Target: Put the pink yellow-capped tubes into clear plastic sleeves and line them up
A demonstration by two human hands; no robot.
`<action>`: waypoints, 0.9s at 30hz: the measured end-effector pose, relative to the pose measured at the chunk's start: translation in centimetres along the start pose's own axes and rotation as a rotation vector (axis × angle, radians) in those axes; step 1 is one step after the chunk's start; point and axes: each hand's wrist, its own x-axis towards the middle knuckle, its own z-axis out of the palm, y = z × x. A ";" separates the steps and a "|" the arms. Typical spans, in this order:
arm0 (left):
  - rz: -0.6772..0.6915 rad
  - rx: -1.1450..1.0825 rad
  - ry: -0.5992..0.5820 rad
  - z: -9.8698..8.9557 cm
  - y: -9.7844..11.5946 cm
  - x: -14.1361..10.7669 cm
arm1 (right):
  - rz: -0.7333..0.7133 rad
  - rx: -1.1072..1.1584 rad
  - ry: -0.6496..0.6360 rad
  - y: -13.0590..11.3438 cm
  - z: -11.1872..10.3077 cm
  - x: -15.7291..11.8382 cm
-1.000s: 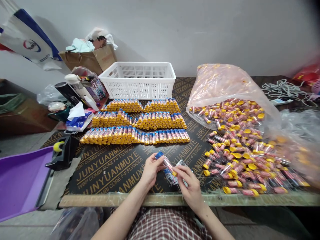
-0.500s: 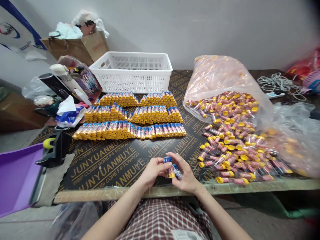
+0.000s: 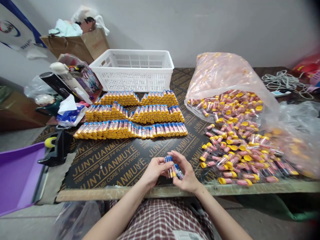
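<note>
Pale wall [image 3: 185, 30] behind; before it, a dark table [image 3: 105, 166] printed with gold lettering, its near edge taped.

Far left, we list one purple dustpan [image 3: 22, 176], off the table's end, and one black tape dispenser [image 3: 58, 148] with a yellow core. Above them hangs a white-and-blue bag [image 3: 16, 31]. Next, one mug [image 3: 51, 107], one black flask [image 3: 53, 83], one white bottle [image 3: 65, 78] and one tissue pack [image 3: 70, 115], grouped near a brown paper bag [image 3: 75, 45] stuffed with cloth.

Left of centre: labelled tubes [image 3: 115, 128], stacked in three rows, yellow ends facing us; just behind them, one white basket [image 3: 135, 80].

Centre, over the near part of the table: our left hand [image 3: 153, 173], its grip closed on one tube [image 3: 172, 171], blue end uppermost, yellow end down. Our right hand [image 3: 187, 175] curves around the tube's other side; whether its grip holds anything we cannot tell. Between tube and right palm, some blue-and-white pieces [image 3: 178, 170], partly hidden.

Right: loose tubes [image 3: 240, 156], pink and yellow, heaped at the mouth of a clear plastic bag [image 3: 222, 71]. Far right, one coiled white cable [image 3: 285, 81].
</note>
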 end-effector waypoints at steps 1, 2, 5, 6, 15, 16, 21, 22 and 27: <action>0.012 0.014 0.003 -0.2 0.2 0.4 | 0.010 -0.012 0.000 0.0 -0.1 0.1; 0.034 0.040 0.021 -0.7 0.7 0.9 | 0.024 -0.028 0.002 0.0 -0.2 0.2; 0.195 0.234 0.240 -2.9 3.6 3.4 | 0.064 -0.074 0.049 0.1 -1.1 0.5; 0.273 0.339 0.364 -3.9 4.9 4.4 | 0.069 -0.079 0.076 0.2 -1.5 0.5; 0.359 1.410 0.704 -7.5 10.9 9.7 | 0.102 -0.238 0.229 1.3 -4.0 -0.4; 0.356 1.471 0.719 -7.2 10.8 9.4 | 0.102 -0.273 0.231 1.3 -4.5 -0.6; 0.398 1.525 0.804 -7.0 8.7 6.2 | 0.108 -0.600 0.234 2.3 -9.3 1.6; 0.376 1.536 0.759 -7.4 7.9 5.3 | 0.128 -0.699 0.257 3.0 -10.9 2.9; 0.250 1.534 0.571 -10.9 2.4 2.7 | 0.305 -1.044 0.334 7.9 -18.7 11.4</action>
